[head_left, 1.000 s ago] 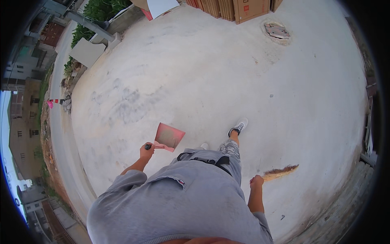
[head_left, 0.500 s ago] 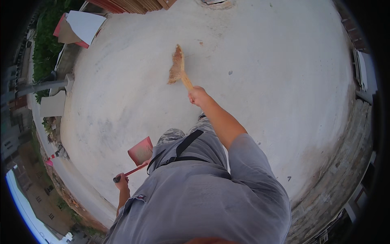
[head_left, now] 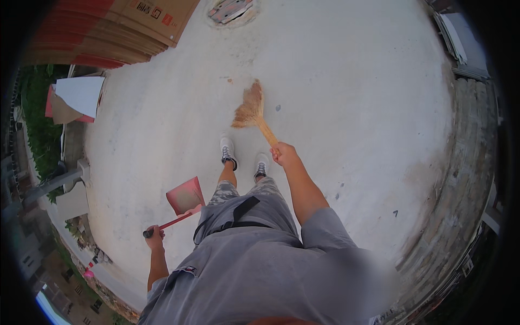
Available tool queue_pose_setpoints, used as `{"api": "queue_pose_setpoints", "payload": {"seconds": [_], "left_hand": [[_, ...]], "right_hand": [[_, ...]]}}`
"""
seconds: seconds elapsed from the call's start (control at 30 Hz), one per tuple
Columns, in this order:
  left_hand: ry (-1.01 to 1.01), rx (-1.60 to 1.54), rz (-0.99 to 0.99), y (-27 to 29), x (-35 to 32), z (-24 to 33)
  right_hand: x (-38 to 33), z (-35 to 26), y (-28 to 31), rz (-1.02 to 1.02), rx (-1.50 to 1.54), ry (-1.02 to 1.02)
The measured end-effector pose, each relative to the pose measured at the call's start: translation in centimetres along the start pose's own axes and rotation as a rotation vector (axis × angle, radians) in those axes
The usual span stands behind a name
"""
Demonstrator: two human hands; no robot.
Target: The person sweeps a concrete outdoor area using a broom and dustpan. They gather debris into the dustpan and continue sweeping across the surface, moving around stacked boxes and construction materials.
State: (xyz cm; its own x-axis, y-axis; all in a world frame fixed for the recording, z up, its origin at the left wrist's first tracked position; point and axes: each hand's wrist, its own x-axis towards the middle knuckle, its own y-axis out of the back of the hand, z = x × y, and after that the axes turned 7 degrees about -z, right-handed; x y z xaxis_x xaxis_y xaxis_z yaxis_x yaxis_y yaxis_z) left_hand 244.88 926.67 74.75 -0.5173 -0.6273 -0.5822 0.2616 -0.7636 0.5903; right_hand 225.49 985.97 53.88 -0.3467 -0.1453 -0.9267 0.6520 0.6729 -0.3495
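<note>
The right hand (head_left: 284, 154) grips the broom (head_left: 249, 108) by its pale handle, the fingers curled round it and pressed against it. The broom's brown bristles fan out ahead of the shoes, over the middle of the floor (head_left: 352, 97), nearer its top edge than the hand is; whether the tips touch the floor I cannot tell. The right arm reaches forward, almost straight.

The left hand (head_left: 156, 236) is out to the side, toward the floor's left edge, its fingers wrapped round the dustpan's handle just beside the black end. The dustpan (head_left: 185, 196) itself is red with a dusty grey inside, and lies between that hand and the left leg — well apart from the broom. I cannot tell whether it rests on the floor.

Both white shoes (head_left: 227, 149) stand on the floor between the two tools, the left one a little ahead. A dark speck (head_left: 278, 108) lies just to the right of the bristles, and a small orange bit (head_left: 230, 81) just to their left.

At the floor's upper left corner stands a stack of flattened cardboard (head_left: 124, 27); a worn cover (head_left: 231, 11) is set into the floor by its top edge. Grey masonry (head_left: 460, 162) runs along the right edge — greenery (head_left: 40, 122) beyond the left.
</note>
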Motion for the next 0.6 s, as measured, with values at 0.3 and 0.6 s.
{"api": "queue_pose_setpoints", "payload": {"seconds": [0.3, 0.6], "left_hand": [[-0.368, 0.08, -0.393, -11.5, 13.5, 14.7], [-0.649, 0.16, -0.556, -19.4, 18.7, 27.4]], "right_hand": [[-7.7, 3.1, 25.0, 0.69, 0.314, 0.277], [-17.1, 12.5, 14.0, 0.804, -0.552, 0.258]]}}
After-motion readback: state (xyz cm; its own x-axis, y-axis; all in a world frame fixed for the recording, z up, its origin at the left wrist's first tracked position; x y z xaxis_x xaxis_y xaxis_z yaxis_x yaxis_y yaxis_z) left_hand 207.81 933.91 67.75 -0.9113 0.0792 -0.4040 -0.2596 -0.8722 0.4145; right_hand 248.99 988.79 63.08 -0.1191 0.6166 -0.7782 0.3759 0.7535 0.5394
